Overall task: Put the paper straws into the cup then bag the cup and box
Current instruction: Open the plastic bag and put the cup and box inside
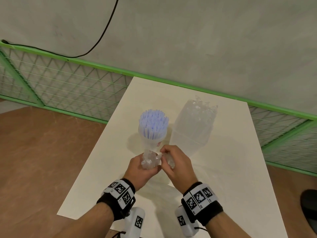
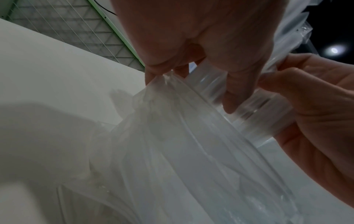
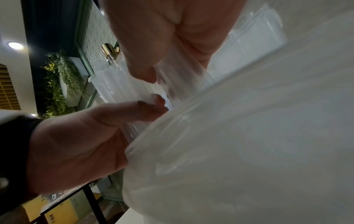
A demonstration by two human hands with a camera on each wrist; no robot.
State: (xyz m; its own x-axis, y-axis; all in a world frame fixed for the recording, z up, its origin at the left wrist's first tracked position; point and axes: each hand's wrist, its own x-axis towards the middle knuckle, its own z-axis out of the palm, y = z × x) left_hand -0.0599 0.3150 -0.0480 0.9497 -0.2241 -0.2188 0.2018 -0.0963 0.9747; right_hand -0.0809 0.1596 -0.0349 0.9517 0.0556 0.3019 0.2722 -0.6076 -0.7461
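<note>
A translucent cup [image 1: 152,143] full of pale blue paper straws [image 1: 153,122] stands upright on the white table [image 1: 223,177]. To its right stands a clear plastic box [image 1: 192,127] with crumpled clear film at its top. Just in front of the cup's base, my left hand [image 1: 139,169] grips a bunched clear plastic bag [image 1: 150,161]. My right hand [image 1: 176,162] pinches the same bag from the right. In the left wrist view, fingertips [image 2: 153,72] pinch the film [image 2: 191,151], which hangs down loosely. The right wrist view has the cup [image 3: 114,84] behind both hands.
A green mesh fence [image 1: 68,79] runs along the table's far side and left, under a grey wall with a black cable [image 1: 103,31]. Brown floor lies left of the table. A dark rounded object [image 1: 308,206] sits at the right edge.
</note>
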